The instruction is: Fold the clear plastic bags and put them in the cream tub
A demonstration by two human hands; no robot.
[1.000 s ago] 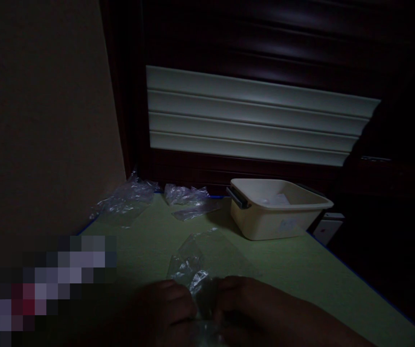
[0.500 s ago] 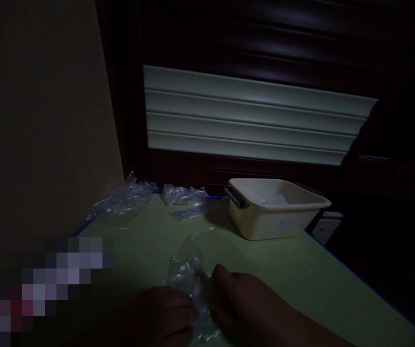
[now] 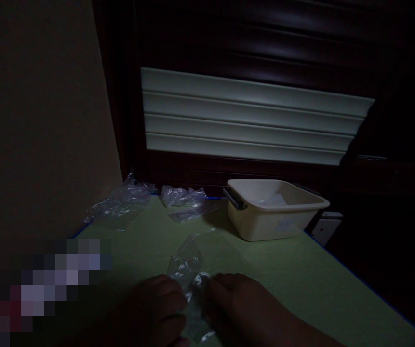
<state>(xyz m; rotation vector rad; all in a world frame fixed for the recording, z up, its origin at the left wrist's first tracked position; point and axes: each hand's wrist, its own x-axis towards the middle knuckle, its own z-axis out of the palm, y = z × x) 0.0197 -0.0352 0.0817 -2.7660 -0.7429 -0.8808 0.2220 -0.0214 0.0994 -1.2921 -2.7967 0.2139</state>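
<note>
A crumpled clear plastic bag (image 3: 186,266) lies on the green tabletop (image 3: 301,289) in front of me, partly covered by my hands. From the left, my left hand (image 3: 162,306) holds its near part with curled fingers. My right hand (image 3: 241,303) is closed on the other side of the same plastic, its fingertips turned inward and mostly hidden. A narrow strip of wrinkled, shiny plastic shows between the two hands. The dim light blurs the finger details.
Loose clear plastic bags (image 3: 126,202) lie at the back left against the wall, with more crumpled plastic (image 3: 183,196) beside them. A cream bin (image 3: 265,224) with dark handles stands at the back right, with pale contents. Behind it is a white device (image 3: 326,229). A slatted panel (image 3: 243,115) rises behind the table.
My right hand has lowered slightly, its thumb no longer raised. My left hand has shifted a little left and up, widening the gap, and the plastic between them has changed its folds.
</note>
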